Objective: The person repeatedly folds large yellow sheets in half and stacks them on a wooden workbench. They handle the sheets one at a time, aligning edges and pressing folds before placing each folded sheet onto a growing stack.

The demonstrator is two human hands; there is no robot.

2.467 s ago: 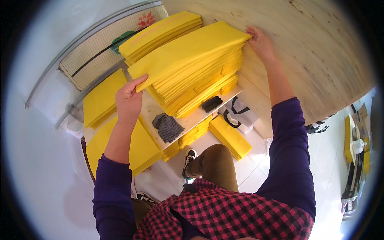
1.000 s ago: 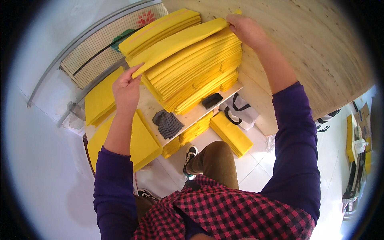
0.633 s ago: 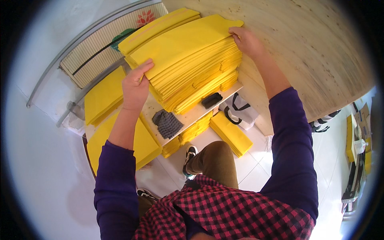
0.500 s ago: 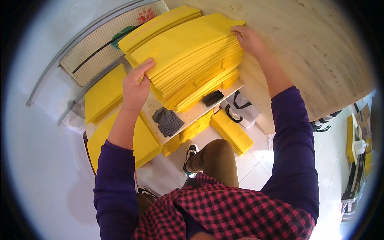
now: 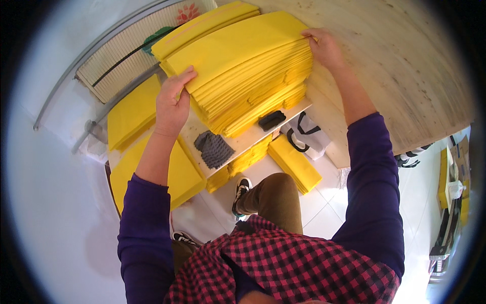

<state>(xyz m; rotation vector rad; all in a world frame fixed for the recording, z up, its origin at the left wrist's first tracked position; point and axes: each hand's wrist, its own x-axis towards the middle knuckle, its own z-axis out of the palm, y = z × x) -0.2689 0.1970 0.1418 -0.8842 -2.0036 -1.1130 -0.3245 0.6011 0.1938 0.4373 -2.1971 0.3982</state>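
A tall stack of folded yellow sheets (image 5: 253,96), fabric-like, stands on a pale shelf in front of me. My left hand (image 5: 173,99) pinches the near left corner of the top folded yellow sheet (image 5: 243,40), fingers over it and thumb lower at the edge. At its right end, my right hand (image 5: 326,48) grips the corner between thumb and fingers. The sheet lies flat on the pile beneath it. Behind it runs a second yellow pile (image 5: 207,28). On the shelf below the stack rest a crumpled grey cloth (image 5: 213,150) and a small black object (image 5: 272,120).
More yellow stacks lie at the left (image 5: 157,172). Below the shelf are a yellow bundle (image 5: 294,164) and a white bag with black handles (image 5: 311,137). A wooden panel (image 5: 395,76) rises on the right. A slatted screen (image 5: 121,61) hangs behind a metal rail.
Both hands stay at the top sheet's corners. The right hand appears slightly farther right and higher in view; the whole scene has shifted a little as my head moved.
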